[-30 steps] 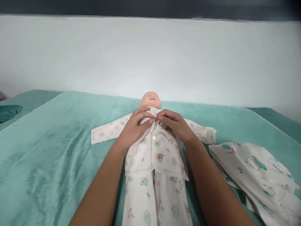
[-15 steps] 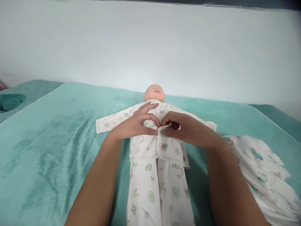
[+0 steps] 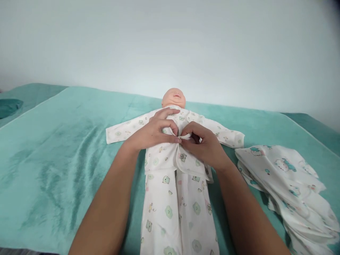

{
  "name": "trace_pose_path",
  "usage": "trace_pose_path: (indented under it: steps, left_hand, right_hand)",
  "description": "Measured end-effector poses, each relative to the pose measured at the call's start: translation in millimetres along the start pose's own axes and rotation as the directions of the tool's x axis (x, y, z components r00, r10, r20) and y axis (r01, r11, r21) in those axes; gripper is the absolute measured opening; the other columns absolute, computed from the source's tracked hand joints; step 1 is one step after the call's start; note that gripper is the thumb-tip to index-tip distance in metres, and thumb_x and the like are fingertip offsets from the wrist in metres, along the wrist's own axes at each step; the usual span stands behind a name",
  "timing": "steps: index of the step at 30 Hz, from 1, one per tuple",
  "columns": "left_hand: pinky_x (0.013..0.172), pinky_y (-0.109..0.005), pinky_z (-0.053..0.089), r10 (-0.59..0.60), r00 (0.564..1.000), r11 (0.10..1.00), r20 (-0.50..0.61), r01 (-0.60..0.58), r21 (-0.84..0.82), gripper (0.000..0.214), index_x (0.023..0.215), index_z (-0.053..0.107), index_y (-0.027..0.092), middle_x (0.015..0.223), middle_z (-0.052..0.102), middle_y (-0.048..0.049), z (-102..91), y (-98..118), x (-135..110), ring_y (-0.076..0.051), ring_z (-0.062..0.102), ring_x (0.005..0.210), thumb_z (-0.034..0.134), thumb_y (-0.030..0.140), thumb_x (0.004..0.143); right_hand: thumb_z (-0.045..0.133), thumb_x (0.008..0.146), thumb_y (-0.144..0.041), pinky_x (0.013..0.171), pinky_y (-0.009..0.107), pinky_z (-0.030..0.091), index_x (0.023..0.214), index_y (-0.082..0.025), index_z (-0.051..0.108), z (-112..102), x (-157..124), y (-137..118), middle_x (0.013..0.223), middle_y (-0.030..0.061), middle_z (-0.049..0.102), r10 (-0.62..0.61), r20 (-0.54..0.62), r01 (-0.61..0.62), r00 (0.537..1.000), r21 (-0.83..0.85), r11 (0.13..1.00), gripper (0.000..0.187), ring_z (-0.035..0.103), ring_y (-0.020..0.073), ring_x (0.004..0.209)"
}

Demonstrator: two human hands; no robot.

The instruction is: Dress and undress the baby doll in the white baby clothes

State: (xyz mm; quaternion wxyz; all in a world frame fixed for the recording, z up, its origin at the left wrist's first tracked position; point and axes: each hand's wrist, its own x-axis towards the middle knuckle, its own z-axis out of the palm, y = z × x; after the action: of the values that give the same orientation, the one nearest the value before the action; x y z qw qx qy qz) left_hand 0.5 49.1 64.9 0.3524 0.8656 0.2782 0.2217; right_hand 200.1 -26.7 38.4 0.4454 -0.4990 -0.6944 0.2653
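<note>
On its back lies a baby doll (image 3: 174, 97), dressed in a white long-sleeved baby jacket (image 3: 159, 159) with small green animal prints and matching trousers (image 3: 170, 212). My left hand (image 3: 160, 131) pinches the jacket's front edge at mid-chest between thumb and index finger, its other fingers stretched over the chest. Close against it, my right hand (image 3: 200, 140) grips the overlapping front edge, which is lifted and folded there. The fingertips of both hands almost meet at the opening. Whatever fastener lies between them is hidden.
A teal blanket (image 3: 53, 170) covers the bed under the doll. To the right lies a crumpled white printed cloth (image 3: 287, 180). A pale wall (image 3: 170, 42) rises behind the bed. A dark teal bundle (image 3: 10, 108) sits at the far left.
My right hand and forearm have turned inward, uncovering more of the doll's sleeve and the printed cloth. The pinched jacket edges are drawn closer together. The view has tipped slightly downward.
</note>
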Motion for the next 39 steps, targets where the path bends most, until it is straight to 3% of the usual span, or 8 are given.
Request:
trace_pose_path:
  steps: [9,19,23,28,32,34,36,39]
  left_hand:
    - [0.124,-0.049,0.019,0.01,0.996,1.0,-0.084,-0.01,0.001,0.02,0.079,0.063,0.023,0.154,0.041,0.0015,5.0,-1.9,1.7,-0.027,0.028,0.149,0.073,0.04,0.082]
    - [0.122,-0.048,0.022,0.042,0.987,0.999,-0.157,-0.046,-0.018,0.027,0.071,0.059,0.021,0.145,0.052,-0.0007,9.7,0.4,4.2,-0.027,0.036,0.144,0.075,0.041,0.08]
    - [0.113,-0.042,0.036,0.001,0.968,0.989,-0.25,-0.038,-0.145,0.033,0.066,0.051,0.019,0.141,0.056,-0.0025,12.2,0.8,4.5,-0.026,0.047,0.135,0.071,0.038,0.083]
    - [0.101,-0.035,0.045,-0.196,0.825,0.954,-0.53,0.035,-0.298,0.037,0.061,0.04,0.019,0.124,0.067,-0.0024,14.7,-6.4,9.4,-0.022,0.061,0.114,0.061,0.036,0.087]
    - [0.082,-0.031,0.048,-0.363,0.623,0.932,-0.693,0.236,-0.276,0.031,0.063,0.04,0.02,0.093,0.068,-0.0006,11.4,-19.3,12.6,-0.017,0.061,0.088,0.06,0.033,0.083]
    - [0.073,-0.03,0.047,-0.397,0.56,0.907,-0.727,0.362,-0.217,0.03,0.065,0.04,0.021,0.077,0.061,0.0011,9.1,-21.0,12.0,-0.016,0.056,0.075,0.061,0.036,0.081]
    - [0.066,-0.03,0.044,-0.423,0.563,0.869,-0.71,0.473,-0.143,0.035,0.067,0.04,0.022,0.068,0.053,0.0024,6.9,-17.8,10.5,-0.015,0.051,0.067,0.065,0.043,0.079]
    - [0.062,-0.03,0.043,-0.473,0.627,0.814,-0.619,0.579,-0.036,0.036,0.075,0.043,0.023,0.067,0.051,0.0029,3.0,-11.0,7.1,-0.016,0.05,0.063,0.069,0.048,0.076]
  right_hand:
    - [0.063,0.081,-0.017,0.061,0.028,0.031,0.08,-0.021,0.061,10.8,-0.4,-5.2,0.078,-0.0032,0.053,-0.09,-0.134,0.075,0.987,-0.112,0.991,0.005,0.041,0.011,0.066]
    - [0.067,0.083,-0.025,0.061,0.029,0.031,0.082,-0.023,0.063,-2.3,0.2,6.5,0.079,-0.0021,0.053,0.024,-0.012,-0.02,1.0,0.246,0.969,0.005,0.04,0.0123,0.066]
    - [0.065,0.085,-0.032,0.058,0.029,0.03,0.077,-0.023,0.058,0.5,-0.6,7.0,0.074,-0.0017,0.048,0.089,-0.083,-0.052,0.993,0.376,0.925,0.014,0.04,0.0132,0.066]
    - [0.063,0.088,-0.043,0.06,0.028,0.033,0.061,-0.021,0.043,10.2,1.9,3.3,0.069,-0.0015,0.043,0.129,-0.253,-0.027,0.959,0.372,0.928,0.04,0.037,0.0128,0.066]
    - [0.069,0.081,-0.033,0.06,0.027,0.034,0.071,-0.022,0.049,12.7,3.2,4.0,0.073,-0.003,0.046,0.161,-0.371,-0.069,0.914,0.249,0.966,0.024,0.038,0.0123,0.065]
    - [0.068,0.076,-0.024,0.058,0.027,0.036,0.084,-0.024,0.055,11.6,3.4,7.1,0.077,-0.0029,0.049,0.198,-0.437,-0.14,0.877,0.163,0.977,0.015,0.041,0.0128,0.064]
    - [0.065,0.073,-0.02,0.057,0.028,0.038,0.094,-0.026,0.059,9.9,3.7,11.5,0.081,-0.0016,0.054,0.244,-0.466,-0.215,0.851,0.114,0.97,0.023,0.044,0.0142,0.065]
    - [0.058,0.071,-0.018,0.065,0.031,0.046,0.102,-0.025,0.065,7.3,4.9,18.6,0.095,0.0029,0.065,0.28,-0.477,-0.257,0.833,0.115,0.96,0.032,0.056,0.0192,0.076]
